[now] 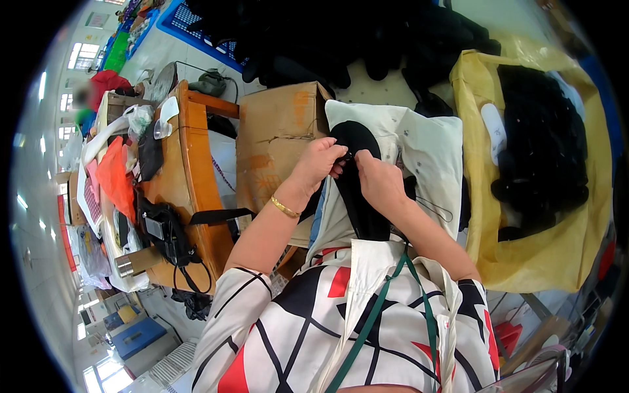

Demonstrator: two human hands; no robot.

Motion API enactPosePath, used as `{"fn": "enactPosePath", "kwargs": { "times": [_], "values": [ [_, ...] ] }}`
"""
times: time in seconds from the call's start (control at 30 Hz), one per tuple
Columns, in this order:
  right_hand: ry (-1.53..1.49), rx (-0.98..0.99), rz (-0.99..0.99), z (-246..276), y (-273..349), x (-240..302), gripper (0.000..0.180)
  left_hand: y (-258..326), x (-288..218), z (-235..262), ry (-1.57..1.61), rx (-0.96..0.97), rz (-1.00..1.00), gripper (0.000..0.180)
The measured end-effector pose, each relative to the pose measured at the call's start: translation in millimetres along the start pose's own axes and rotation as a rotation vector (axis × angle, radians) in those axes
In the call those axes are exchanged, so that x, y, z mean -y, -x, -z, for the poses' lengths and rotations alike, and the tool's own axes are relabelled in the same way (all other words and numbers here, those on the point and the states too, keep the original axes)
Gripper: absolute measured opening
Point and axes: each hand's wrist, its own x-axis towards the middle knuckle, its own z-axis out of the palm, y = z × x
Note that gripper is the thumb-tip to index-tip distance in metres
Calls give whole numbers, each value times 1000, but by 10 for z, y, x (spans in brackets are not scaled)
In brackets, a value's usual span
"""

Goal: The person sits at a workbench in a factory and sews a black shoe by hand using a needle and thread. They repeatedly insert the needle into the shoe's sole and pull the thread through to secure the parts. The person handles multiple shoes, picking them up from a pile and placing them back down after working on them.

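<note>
White cloth [432,147] underneath, hands [319,159] [382,180] pinching a long black piece [355,196]

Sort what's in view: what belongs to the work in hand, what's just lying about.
Likely in the work:
black piece, held by left hand and right hand
pale cloth beneath it
similar pieces in yellow-lined container

Likely lying about:
black bag
orange bundle
</note>
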Motion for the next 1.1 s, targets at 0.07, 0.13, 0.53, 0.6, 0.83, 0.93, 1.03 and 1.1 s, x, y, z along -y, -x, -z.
{"fn": "enactPosePath", "kwargs": {
  "times": [0.07, 0.13, 0.53, 0.6, 0.83, 0.93, 1.03, 1.1],
  "values": [
    [8, -23, -16, -20, -4, 10, 8, 0, 0, -1, 12, 6, -5, 13],
    [-24, -30, -31, -5, -36, 34, 8, -21, 24, 29, 23, 34, -1, 13],
    [-248, 105, -55, 189, -40, -75, 15, 8, 82, -4, 120, -7, -25, 12],
    [-255, 121, -49, 226, -47, -78, 15, -6, 85, 2, 118, 6, -26, 12],
    [-311, 109, -28, 238, -68, -91, 13, 7, 76, 4, 105, 1, -24, 12],
    [-304, 97, -24, 216, -73, -88, 12, -5, 88, 37, 99, 25, -12, 11],
    [-254, 59, -27, 136, -60, -77, 10, -22, 78, 49, 96, 49, 1, 10],
    [-189, 37, -44, 73, -41, -63, 9, -24, 76, 59, 103, 63, 6, 10]
  ]
}}
